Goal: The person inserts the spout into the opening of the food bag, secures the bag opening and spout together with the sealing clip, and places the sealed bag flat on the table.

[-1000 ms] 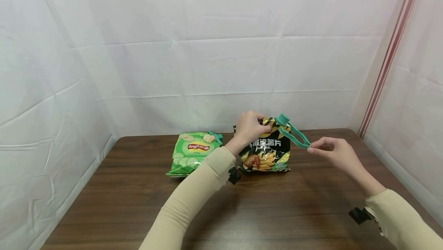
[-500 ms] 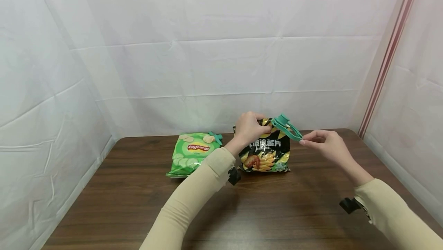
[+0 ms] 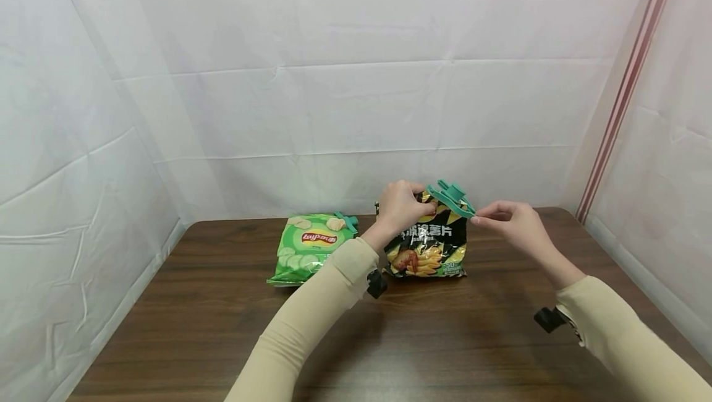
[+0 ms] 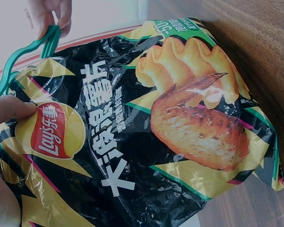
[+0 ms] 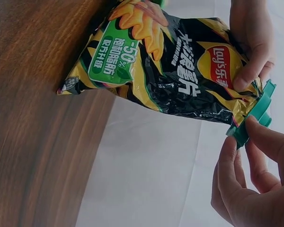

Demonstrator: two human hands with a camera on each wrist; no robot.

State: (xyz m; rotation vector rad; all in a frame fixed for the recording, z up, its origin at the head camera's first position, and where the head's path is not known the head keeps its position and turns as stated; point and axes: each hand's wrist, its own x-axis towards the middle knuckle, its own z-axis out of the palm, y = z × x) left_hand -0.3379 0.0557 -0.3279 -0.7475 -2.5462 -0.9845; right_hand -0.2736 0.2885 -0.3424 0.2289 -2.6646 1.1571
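A black and yellow Lay's chip bag [image 3: 427,252] stands upright on the table, its printed front towards me. My left hand [image 3: 398,206] grips its top edge, the thumb pressing on the front beside the round logo [image 4: 52,130]. At the bag's top right corner is a teal bag clip [image 3: 455,199] with a round spout-like knob. My right hand [image 3: 514,224] pinches the clip's right end between thumb and fingers. In the right wrist view the clip [image 5: 255,113] lies across the bag's top edge, close to the left thumb [image 5: 248,75].
A green Lay's bag [image 3: 303,247] lies to the left, with another teal clip [image 3: 348,221] at its top right corner. The dark wooden table [image 3: 222,328] ends at a white sheet [image 3: 334,111] hanging behind it, with more sheeting on both sides.
My right hand has moved left with the clip, bringing it from beside the bag over its top right corner. The clip's arms stand closer together. My left hand and both bags have stayed put.
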